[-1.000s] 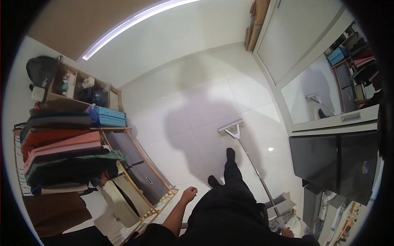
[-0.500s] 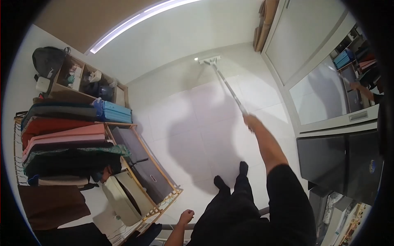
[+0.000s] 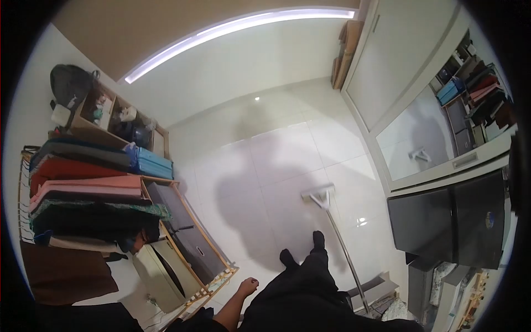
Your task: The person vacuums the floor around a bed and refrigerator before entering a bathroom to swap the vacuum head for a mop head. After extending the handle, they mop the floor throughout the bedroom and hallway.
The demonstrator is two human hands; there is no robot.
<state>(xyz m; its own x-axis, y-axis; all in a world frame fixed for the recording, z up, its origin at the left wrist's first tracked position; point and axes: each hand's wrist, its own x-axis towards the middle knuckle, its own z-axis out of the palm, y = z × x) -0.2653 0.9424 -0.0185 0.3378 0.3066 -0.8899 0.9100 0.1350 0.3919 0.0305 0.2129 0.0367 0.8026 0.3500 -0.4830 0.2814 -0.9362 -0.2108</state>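
Note:
A mop with a flat white head (image 3: 318, 192) lies against the pale tiled floor (image 3: 276, 166), a little ahead of my feet. Its long thin handle (image 3: 345, 249) slants down to the right, passing beside my right foot toward the bottom of the view. My right hand is out of sight, so its grip on the handle is hidden. Low at my left side, my left hand (image 3: 249, 286) hangs with its fingers curled in and nothing visible in them. It is nearest to the foot of the clothes rack (image 3: 207, 249).
Hanging clothes (image 3: 88, 185), a blue case (image 3: 154, 163) and a wooden shelf unit (image 3: 160, 141) line the left side. On the right stand a sliding mirrored wardrobe (image 3: 420, 149) and a dark fridge (image 3: 442, 221). Folded cardboard (image 3: 347, 52) leans in the far corner.
The mop head has been pulled back from the far wall to near my feet. My right hand and forearm have left the view. My left hand has barely moved.

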